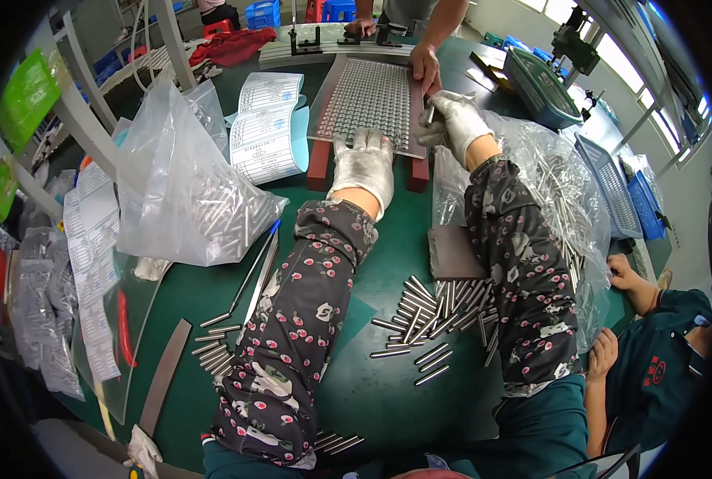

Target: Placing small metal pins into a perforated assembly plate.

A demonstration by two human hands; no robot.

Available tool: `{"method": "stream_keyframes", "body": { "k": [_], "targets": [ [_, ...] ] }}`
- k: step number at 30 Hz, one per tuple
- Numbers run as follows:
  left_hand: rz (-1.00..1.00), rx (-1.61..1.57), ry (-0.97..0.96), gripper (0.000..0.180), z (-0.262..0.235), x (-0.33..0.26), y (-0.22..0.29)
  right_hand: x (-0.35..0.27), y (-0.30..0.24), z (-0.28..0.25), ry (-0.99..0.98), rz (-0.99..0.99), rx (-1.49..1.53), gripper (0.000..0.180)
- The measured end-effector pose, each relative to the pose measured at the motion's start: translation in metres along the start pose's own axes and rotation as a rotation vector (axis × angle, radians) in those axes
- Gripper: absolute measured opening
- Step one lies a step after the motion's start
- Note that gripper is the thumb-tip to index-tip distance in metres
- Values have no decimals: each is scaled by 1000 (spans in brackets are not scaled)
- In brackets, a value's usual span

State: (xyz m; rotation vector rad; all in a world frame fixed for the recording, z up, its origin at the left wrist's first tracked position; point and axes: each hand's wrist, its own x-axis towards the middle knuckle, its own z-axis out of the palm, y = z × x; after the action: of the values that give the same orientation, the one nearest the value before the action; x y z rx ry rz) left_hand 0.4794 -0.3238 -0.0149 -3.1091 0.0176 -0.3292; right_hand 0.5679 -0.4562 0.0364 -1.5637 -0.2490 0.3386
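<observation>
A metal tray with many small holes [369, 100] rests on two dark red blocks on the green table. My left hand [364, 164], in a white glove, lies flat on the tray's near edge. My right hand [455, 120], also gloved, holds a short metal pin [428, 114] at the tray's right edge. A heap of loose metal pins [440, 311] lies on the table under my right forearm. Another person's bare hand [425, 65] touches the tray's far right corner.
A clear bag of pins [188, 191] stands at the left and a second one [563, 191] at the right. Printed sheets [268, 128] lie left of the tray. Blue baskets [611, 184] stand at the right. Someone in dark green [651, 351] sits at my right.
</observation>
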Motion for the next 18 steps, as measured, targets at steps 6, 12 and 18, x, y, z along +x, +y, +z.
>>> {"method": "stream_keyframes", "body": {
  "k": [6,12,18],
  "targets": [
    [2,41,39,48,6,2,-2,16,9,5,136,-285,-1164,22],
    [-5,0,15,51,3,3,-2,20,16,8,-88,-412,-1354,21],
    [-3,5,-17,52,-1,2,0,7,11,20,-101,-552,-1417,17]
  ]
}}
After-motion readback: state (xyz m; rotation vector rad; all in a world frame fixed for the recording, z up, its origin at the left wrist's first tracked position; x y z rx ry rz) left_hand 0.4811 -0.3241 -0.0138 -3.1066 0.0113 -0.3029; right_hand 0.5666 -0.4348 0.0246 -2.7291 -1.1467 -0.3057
